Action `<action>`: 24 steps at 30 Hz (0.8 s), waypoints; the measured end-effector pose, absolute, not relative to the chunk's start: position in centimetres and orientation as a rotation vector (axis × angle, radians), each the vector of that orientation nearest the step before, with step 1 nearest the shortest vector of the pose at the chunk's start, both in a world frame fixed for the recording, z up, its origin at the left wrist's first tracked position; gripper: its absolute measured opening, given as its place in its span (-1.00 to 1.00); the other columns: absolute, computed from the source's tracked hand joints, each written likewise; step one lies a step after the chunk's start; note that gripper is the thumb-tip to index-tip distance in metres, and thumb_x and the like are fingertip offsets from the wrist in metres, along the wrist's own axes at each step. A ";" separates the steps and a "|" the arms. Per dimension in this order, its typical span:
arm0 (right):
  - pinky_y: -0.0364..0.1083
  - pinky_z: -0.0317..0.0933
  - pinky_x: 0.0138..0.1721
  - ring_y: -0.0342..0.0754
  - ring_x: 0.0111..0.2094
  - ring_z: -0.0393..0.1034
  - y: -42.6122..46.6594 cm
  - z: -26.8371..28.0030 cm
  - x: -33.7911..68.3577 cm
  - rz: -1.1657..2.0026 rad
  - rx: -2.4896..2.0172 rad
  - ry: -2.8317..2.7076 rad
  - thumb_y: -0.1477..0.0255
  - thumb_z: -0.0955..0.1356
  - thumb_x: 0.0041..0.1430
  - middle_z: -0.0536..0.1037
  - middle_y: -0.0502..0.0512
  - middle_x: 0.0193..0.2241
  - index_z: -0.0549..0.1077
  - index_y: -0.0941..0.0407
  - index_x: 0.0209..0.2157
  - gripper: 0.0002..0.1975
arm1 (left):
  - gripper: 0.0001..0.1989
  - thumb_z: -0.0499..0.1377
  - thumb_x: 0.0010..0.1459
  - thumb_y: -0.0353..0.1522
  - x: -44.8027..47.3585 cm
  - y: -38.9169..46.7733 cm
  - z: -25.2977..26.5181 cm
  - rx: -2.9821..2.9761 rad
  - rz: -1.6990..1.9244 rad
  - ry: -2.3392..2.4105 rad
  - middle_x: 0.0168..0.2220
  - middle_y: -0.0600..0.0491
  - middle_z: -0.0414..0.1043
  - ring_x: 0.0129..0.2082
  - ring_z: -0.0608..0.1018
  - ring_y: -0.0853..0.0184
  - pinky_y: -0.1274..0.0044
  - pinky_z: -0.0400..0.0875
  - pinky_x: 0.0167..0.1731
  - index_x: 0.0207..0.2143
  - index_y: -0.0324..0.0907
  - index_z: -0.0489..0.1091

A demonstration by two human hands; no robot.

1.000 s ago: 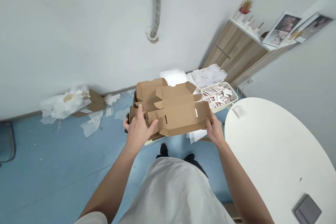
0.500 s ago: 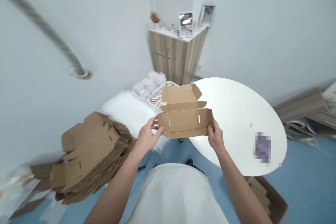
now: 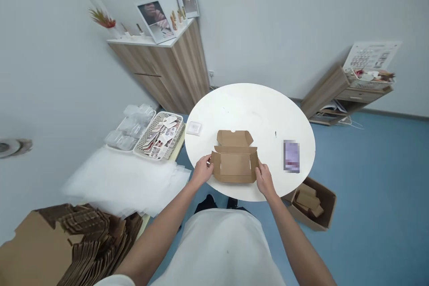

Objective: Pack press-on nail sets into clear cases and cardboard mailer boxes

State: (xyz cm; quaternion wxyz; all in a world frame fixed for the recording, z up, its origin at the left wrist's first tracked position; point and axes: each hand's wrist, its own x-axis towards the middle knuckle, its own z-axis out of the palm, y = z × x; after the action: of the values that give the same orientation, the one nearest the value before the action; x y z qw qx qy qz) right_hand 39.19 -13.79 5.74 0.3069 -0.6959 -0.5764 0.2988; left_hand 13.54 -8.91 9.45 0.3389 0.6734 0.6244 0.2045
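A partly folded brown cardboard box [image 3: 235,164] is at the near edge of the white round table [image 3: 248,107], its side walls bent up and its lid flap spread out on the far side. My left hand [image 3: 203,170] grips its left side wall, thumb toward the inside. On the opposite wall, my right hand [image 3: 264,179] is closed around the right side. Whether the box's base rests fully on the tabletop, I cannot tell. A small clear packet [image 3: 194,128] lies on the table to the left, and a blurred purple item [image 3: 291,156] to the right.
Left of the table are a basket of cards [image 3: 161,136], a tray of clear plastic cases [image 3: 129,127], white plastic sheets [image 3: 124,178] and stacked flat cardboard [image 3: 83,241]. An open carton [image 3: 330,208] holding folded boxes stands on the floor at right. A wooden cabinet [image 3: 167,67] stands behind.
My view has turned right toward the table. Both hands have brought the cardboard box over the table's near edge, and its side walls now stand more upright.
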 end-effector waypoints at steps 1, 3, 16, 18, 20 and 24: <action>-0.02 0.19 -0.21 -0.02 -0.26 0.28 -13.7 5.3 39.3 0.800 -1.853 -1.512 0.41 0.06 0.14 0.35 0.09 -0.38 0.18 0.11 0.05 -0.57 | -0.60 -0.04 -0.01 -0.47 13.7 -8.6 8.9 1.759 0.516 1.617 -0.30 0.03 0.37 -0.48 0.44 0.43 0.55 0.34 -0.41 -0.07 -0.18 0.27; -0.06 0.19 -0.26 -0.03 -0.30 0.27 -13.5 4.7 39.3 0.819 -1.871 -1.512 0.45 0.07 0.10 0.33 0.07 -0.42 0.23 0.13 0.01 -0.58 | -0.60 -0.04 -0.01 -0.47 13.9 -8.0 7.9 1.765 0.490 1.607 -0.29 0.01 0.37 -0.47 0.45 0.42 0.54 0.34 -0.39 -0.06 -0.20 0.25; -0.08 0.20 -0.29 -0.12 -0.43 0.30 -13.3 3.7 39.0 0.841 -2.103 -1.410 0.40 0.16 0.04 0.39 0.12 -0.26 0.21 0.17 0.01 -0.55 | -0.49 -0.01 0.07 -0.40 12.9 -5.7 3.4 1.756 0.450 1.604 -0.17 -0.09 0.34 -0.33 0.49 0.37 0.50 0.34 -0.30 0.09 -0.24 -0.03; -0.07 0.21 -0.28 -0.11 -0.43 0.32 -13.6 3.4 38.9 0.821 -2.124 -1.362 0.36 0.17 0.05 0.39 0.16 -0.23 0.17 0.19 0.04 -0.51 | -0.45 0.00 0.08 -0.35 13.2 -5.6 3.5 1.808 0.518 1.666 -0.07 -0.17 0.27 -0.20 0.46 0.30 0.44 0.32 -0.23 0.12 -0.25 -0.09; -0.05 0.22 -0.29 -0.08 -0.41 0.34 -14.1 2.9 38.7 0.773 -2.133 -1.340 0.31 0.18 0.04 0.38 0.20 -0.22 0.13 0.21 0.07 -0.46 | -0.40 0.01 0.08 -0.30 13.6 -6.0 3.8 1.948 0.572 1.730 0.03 -0.25 0.16 -0.01 0.33 0.17 0.32 0.23 -0.12 0.14 -0.27 -0.12; 0.01 0.20 -0.22 0.07 -0.18 0.30 -14.7 2.6 38.5 0.544 -2.198 -1.268 0.24 0.21 0.02 0.33 0.30 -0.14 0.09 0.24 0.09 -0.38 | -0.41 0.06 0.04 -0.25 14.2 -7.7 4.6 2.320 0.453 1.517 0.10 -0.25 0.09 0.14 0.09 0.07 0.18 -0.06 0.03 0.11 -0.24 0.00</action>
State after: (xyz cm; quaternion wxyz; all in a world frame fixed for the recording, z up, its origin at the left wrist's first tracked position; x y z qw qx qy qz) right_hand 38.54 -14.67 2.61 0.2698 -0.8156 -0.4704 0.2019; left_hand 14.16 -7.68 4.60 0.1658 0.8146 0.5325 0.1592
